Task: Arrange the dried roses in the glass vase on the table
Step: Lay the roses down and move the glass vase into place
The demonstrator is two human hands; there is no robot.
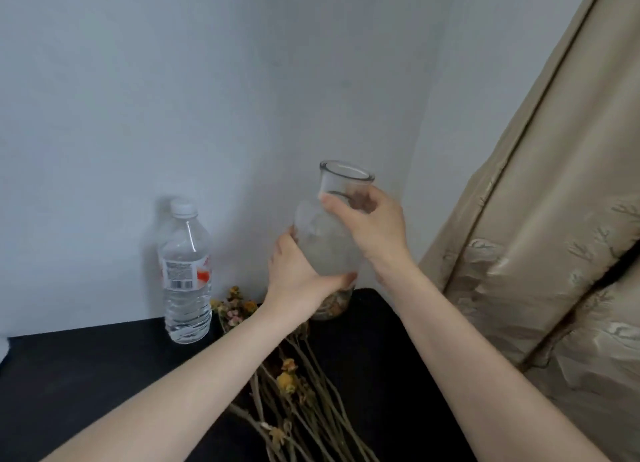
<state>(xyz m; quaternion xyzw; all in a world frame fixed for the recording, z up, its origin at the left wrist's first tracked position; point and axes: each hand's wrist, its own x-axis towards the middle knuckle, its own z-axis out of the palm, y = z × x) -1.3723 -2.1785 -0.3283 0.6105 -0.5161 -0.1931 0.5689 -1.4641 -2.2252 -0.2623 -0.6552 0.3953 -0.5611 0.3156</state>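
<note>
1. The person has both hands on the glass vase [325, 248]. The left hand [298, 278] is wrapped round its belly, thumb across the front, and the right hand [377, 233] is curled round the neck just below the rim
2. The vase is at the far right corner of the table [86, 375], leaning slightly. From here I can't tell whether its base rests on the dark top or hangs just above it. Something brownish sits in the bottom, too blurred to name
3. The dried roses [298, 385] lie loose on the table. Their heads point toward the far edge, just beside the vase's foot, and the stems run back to the near edge under the forearms. None is in the vase yet
4. A capped water bottle [187, 278] stands at the far edge, left of the vase and apart from it. A beige curtain [554, 219] hangs past the right edge
5. To my eye this is the step of readying or placing the vase, and the arranging itself hasn't begun
6. Next, I'd say, the vase needs to stand upright and steady so one hand can let go. Then the stems want gathering gently, since they look brittle, and feeding cut ends first through the neck, which is narrower than the belly
</note>
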